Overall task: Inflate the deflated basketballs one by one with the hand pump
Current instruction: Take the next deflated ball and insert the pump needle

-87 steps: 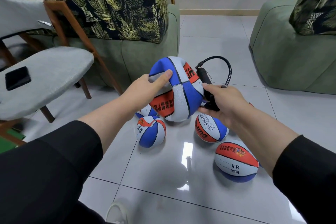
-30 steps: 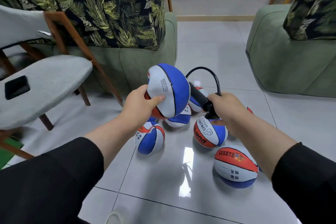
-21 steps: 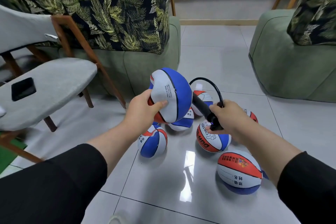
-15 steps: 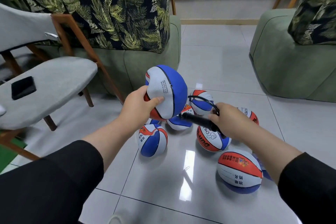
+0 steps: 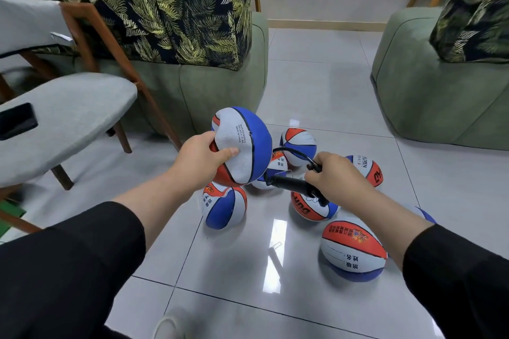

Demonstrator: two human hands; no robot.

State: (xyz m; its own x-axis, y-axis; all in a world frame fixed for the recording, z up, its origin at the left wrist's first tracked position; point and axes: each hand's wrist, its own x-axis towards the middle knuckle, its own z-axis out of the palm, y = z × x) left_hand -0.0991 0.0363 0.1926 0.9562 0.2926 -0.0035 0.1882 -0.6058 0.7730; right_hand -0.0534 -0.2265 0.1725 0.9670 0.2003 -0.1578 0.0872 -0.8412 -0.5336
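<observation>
— Black sleeves nearest, both arms reaching out over the glossy tile floor (image 5: 234, 270). What's lowest in view?

— A ball (image 5: 354, 249) lying on the tiles at the right, another (image 5: 224, 208) at the left, under the raised one.

— And the hands?

— The left hand (image 5: 202, 161) grips a ball held up (image 5: 242, 146) off the floor, thumb pressed into its white panel. The right hand (image 5: 334, 176) is curled round the black pump (image 5: 292, 183), whose barrel points toward that ball; its hose (image 5: 296, 152) loops above.

— Farther back?

— More balls lie clustered behind the hands. Beyond, a green sofa (image 5: 220, 85) with a leaf-print cushion (image 5: 165, 5); at left, a grey chair (image 5: 68, 115) carrying a phone (image 5: 16, 121).
</observation>
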